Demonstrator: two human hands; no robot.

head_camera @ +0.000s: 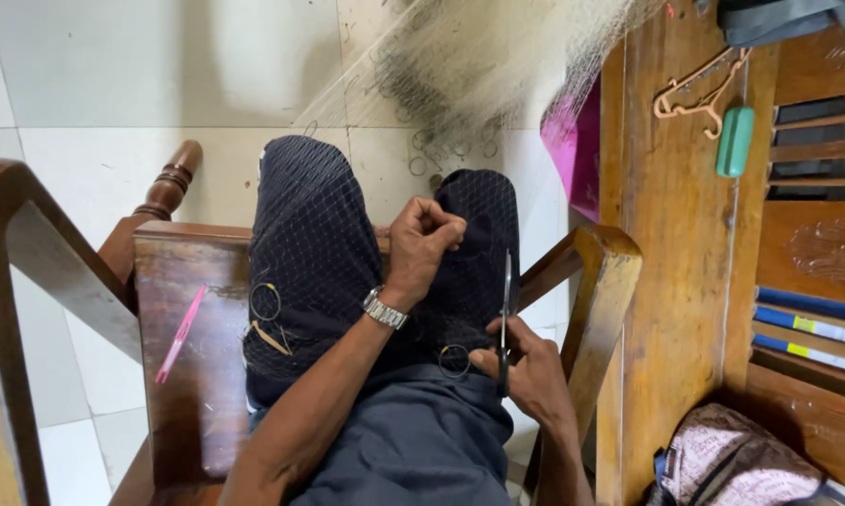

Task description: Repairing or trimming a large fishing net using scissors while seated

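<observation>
- Fingers [438, 228] of the left hand [420, 248] are curled tight, and a strand of fishing net [319, 225] is pinched over the knees.
- Scissors [507, 314] are gripped by the right hand [527, 370], blades upright, just right of the net-draped lap.
- Metal rings [265, 302] are seen on the net's left side.
- A pink needle [180, 334] is laid on the chair arm [193, 375], left of the net.

Pale tiled floor [104, 112], dark wooden chair [193, 375], wooden cabinet [666, 281] alongside.
</observation>
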